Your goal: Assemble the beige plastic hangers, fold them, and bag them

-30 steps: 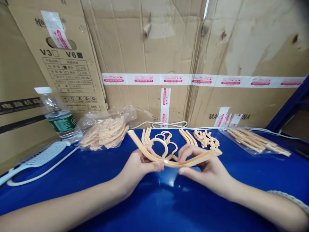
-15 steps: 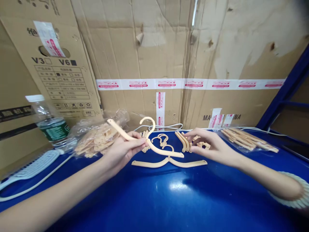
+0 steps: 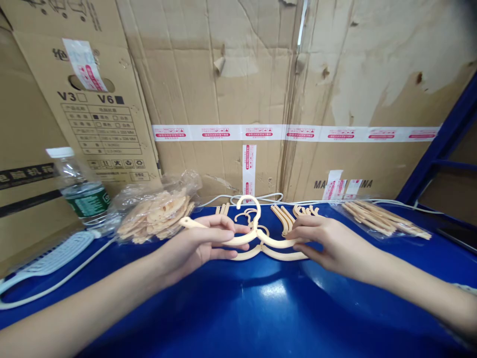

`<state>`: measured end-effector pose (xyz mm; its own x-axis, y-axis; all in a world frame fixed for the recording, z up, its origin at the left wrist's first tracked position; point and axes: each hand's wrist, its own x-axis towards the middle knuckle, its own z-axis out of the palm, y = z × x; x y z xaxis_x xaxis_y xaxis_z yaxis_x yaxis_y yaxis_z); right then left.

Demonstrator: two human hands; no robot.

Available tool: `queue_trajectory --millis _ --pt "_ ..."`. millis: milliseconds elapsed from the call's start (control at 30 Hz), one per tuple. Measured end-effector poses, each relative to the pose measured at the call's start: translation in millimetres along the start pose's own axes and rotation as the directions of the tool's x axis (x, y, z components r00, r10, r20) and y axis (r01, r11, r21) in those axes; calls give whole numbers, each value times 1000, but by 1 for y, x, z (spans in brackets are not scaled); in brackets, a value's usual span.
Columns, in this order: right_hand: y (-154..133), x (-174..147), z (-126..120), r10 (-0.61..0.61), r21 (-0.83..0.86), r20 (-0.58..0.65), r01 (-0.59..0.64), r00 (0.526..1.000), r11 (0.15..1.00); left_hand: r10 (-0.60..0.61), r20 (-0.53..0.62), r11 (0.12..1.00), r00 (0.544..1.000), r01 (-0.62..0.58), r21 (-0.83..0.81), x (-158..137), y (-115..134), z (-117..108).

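Note:
A cream hanger point(image 3: 274, 241) with a curved hook is held up between my two hands. My left hand point(image 3: 214, 238) is closed around its left arm, whose end sticks out past the fingers. The right arm's end sits between the thumb and fingers of my right hand point(image 3: 315, 238). Just below it on the blue table lies a second hanger point(image 3: 283, 255), its outer ends hidden by my hands. Behind them are loose hooks point(image 3: 244, 214) and a row of curved hanger arms point(image 3: 282, 220). More small hooked pieces point(image 3: 305, 211) lie beyond my right hand.
A plastic bag of flat cream pieces point(image 3: 156, 214) and a water bottle point(image 3: 87, 194) stand at left, near a pale blue hairbrush point(image 3: 55, 253). At back right lies a bag of hanger arms point(image 3: 383, 219). Cardboard point(image 3: 212, 164) walls the back; a white cable point(image 3: 208, 203) runs along it.
My left hand has brought the hanger to the right and lower, and it is straighter now. My right hand has come down and taken hold of its right arm.

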<state>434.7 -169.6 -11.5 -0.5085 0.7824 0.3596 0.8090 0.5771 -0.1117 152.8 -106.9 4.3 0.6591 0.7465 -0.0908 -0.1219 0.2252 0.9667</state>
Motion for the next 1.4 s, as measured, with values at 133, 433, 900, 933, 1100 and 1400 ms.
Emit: queue_trajectory --millis 133,433,900,933,1100,1400 --pt "19 -4 -11 94 -34 140 -90 986 995 45 28 948 999 -51 315 7 20 -22" --pt "2 -3 -11 129 -11 285 -131 950 991 218 362 24 906 -376 926 5 -1 -22" --pt "2 -6 -10 142 19 319 -156 937 988 54 230 -417 972 -187 889 -6 -9 -4" --pt "3 -7 -10 153 21 310 -167 939 986 60 223 -401 973 -181 898 -6 -11 -3" --pt "4 -6 -10 159 9 324 -171 932 985 55 251 -333 966 -219 917 -2 -21 -4" --pt "1 -3 -10 200 -36 406 -203 892 978 -48 239 -351 970 -241 905 -9 -16 2"
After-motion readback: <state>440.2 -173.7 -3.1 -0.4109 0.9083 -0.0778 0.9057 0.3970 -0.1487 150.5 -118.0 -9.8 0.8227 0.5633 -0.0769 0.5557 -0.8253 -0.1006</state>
